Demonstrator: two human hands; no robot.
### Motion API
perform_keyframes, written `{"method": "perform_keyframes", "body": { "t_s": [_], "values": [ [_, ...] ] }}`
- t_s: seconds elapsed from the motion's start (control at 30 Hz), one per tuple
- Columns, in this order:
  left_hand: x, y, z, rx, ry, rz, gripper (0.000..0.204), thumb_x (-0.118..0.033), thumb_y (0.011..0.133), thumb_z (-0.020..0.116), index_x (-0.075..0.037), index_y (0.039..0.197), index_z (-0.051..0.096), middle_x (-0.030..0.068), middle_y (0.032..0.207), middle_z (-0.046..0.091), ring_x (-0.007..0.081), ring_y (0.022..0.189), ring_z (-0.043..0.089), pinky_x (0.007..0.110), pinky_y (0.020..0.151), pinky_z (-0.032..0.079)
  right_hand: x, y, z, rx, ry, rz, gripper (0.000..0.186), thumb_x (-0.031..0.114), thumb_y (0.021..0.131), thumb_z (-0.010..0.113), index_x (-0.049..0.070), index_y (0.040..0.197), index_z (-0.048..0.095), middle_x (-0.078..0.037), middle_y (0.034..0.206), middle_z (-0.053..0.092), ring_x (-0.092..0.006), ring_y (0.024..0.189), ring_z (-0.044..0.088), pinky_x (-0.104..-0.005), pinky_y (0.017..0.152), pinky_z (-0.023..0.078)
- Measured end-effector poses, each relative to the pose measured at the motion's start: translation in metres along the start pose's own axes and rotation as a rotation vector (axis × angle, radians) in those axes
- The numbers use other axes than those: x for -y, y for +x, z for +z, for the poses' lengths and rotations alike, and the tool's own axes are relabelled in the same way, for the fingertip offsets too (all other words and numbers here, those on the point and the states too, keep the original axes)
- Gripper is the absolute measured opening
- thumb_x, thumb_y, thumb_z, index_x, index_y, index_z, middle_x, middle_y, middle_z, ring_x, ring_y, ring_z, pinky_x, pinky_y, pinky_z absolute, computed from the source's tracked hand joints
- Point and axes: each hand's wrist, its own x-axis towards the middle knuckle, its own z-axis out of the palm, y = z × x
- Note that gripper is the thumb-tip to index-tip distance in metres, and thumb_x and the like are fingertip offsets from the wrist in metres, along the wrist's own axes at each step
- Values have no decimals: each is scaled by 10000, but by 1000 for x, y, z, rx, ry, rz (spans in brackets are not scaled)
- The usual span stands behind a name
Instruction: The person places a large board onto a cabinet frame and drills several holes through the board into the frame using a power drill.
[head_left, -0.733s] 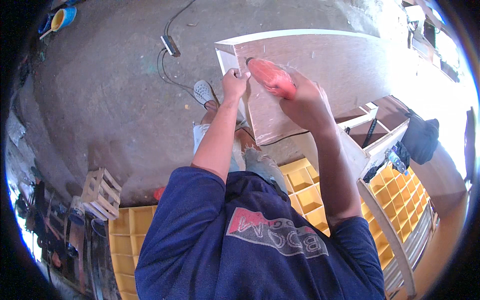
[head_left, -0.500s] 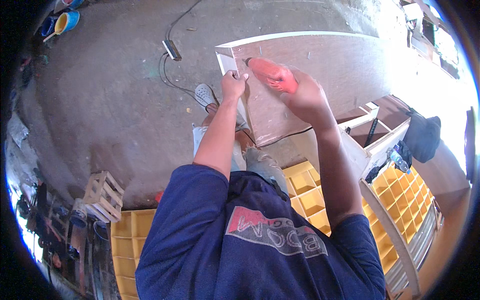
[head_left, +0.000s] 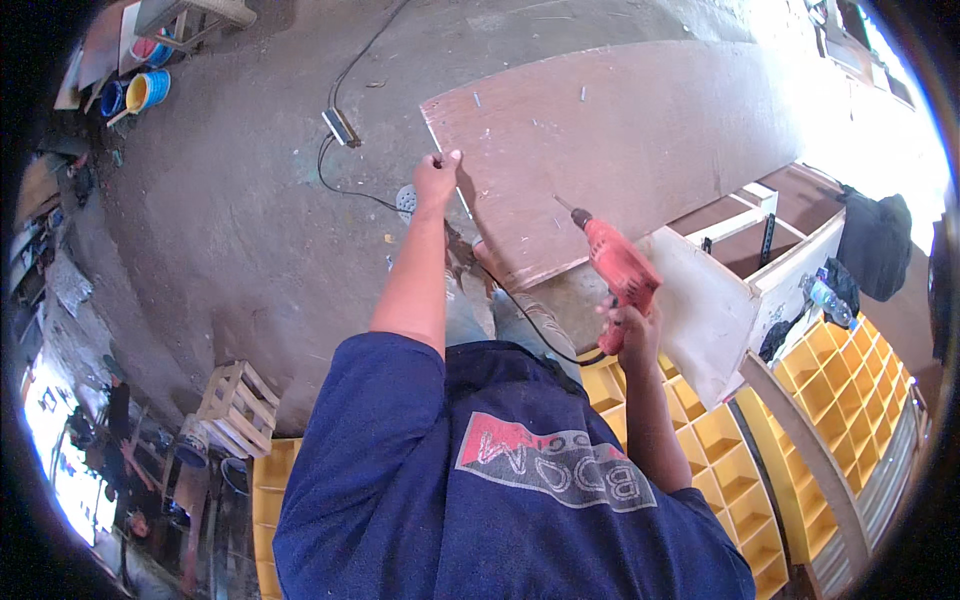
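My right hand (head_left: 637, 338) is wrapped round the handle of a red corded power drill (head_left: 622, 265). Its thin bit points up and left, over the brown plywood panel (head_left: 600, 150) and apart from any screw I can make out. With closed fingers, my left hand (head_left: 436, 182) grips the panel's near left edge. A few small pale marks or fasteners, too small to name for certain, show on the panel's face. The drill's black cord (head_left: 535, 325) loops down across my legs.
To the right stands a white wooden frame (head_left: 745, 290) with a plastic bottle (head_left: 826, 298) and a black bag (head_left: 873, 245). Yellow compartment racks (head_left: 735, 465) sit below it. A power strip (head_left: 340, 127) lies on the floor; paint buckets (head_left: 150, 90) and a wooden crate (head_left: 238, 408) are leftward.
The drill has come back from the panel's left edge, down and to the right, in my right hand. The panel has tilted so its white side edge shows less. My left hand stays at the edge.
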Motion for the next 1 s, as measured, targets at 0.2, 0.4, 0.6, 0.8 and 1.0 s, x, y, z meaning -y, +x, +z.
{"method": "perform_keyframes", "body": {
  "t_s": [0.2, 0.4, 0.6, 0.8, 1.0],
  "values": [
    [-12, -33, 12, -113, 9, 96, 468, -412, 922, 790, 41, 1022, 722, 194, 934, 762, 281, 866, 725, 405, 824, 555, -29, -17, -66, -31, 115, 71, 453, 75, 741, 610, -16, 1185, 623, -111, 967, 697, -203, 833, 712, -315, 634, 553],
    [-26, -83, 21, -34, 337, 68, 463, -298, 853, 869, 74, 1066, 693, 198, 977, 763, 294, 922, 739, 398, 861, 556, -37, -7, -113, 69, 102, 28, 415, -2, 765, 622, -23, 1180, 626, -89, 965, 696, -184, 817, 705, -310, 671, 554],
    [-70, -108, 48, -561, 643, 688, 549, -182, 828, 829, 1, 1296, 605, 222, 1216, 679, 376, 1075, 681, 450, 952, 536, -47, 7, -140, 48, 159, 18, 379, 2, 759, 633, -16, 1137, 638, -82, 955, 703, -181, 815, 700, -308, 704, 556],
    [-129, -65, 116, -160, 706, 1095, 257, -73, 945, 624, -52, 1199, 660, 190, 1239, 673, 385, 1129, 660, 487, 975, 533, -50, 7, -161, 25, 129, -3, 389, 7, 752, 635, -21, 1139, 635, -79, 954, 700, -173, 819, 690, -317, 714, 556],
    [-128, -29, 124, 52, 999, 876, 164, -110, 985, 580, -48, 1089, 691, 238, 1121, 703, 421, 1096, 672, 525, 907, 558, -61, 4, -174, 30, 86, -23, 397, 6, 754, 631, -27, 1150, 633, -77, 965, 700, -160, 812, 674, -310, 717, 551]
  ]
}}
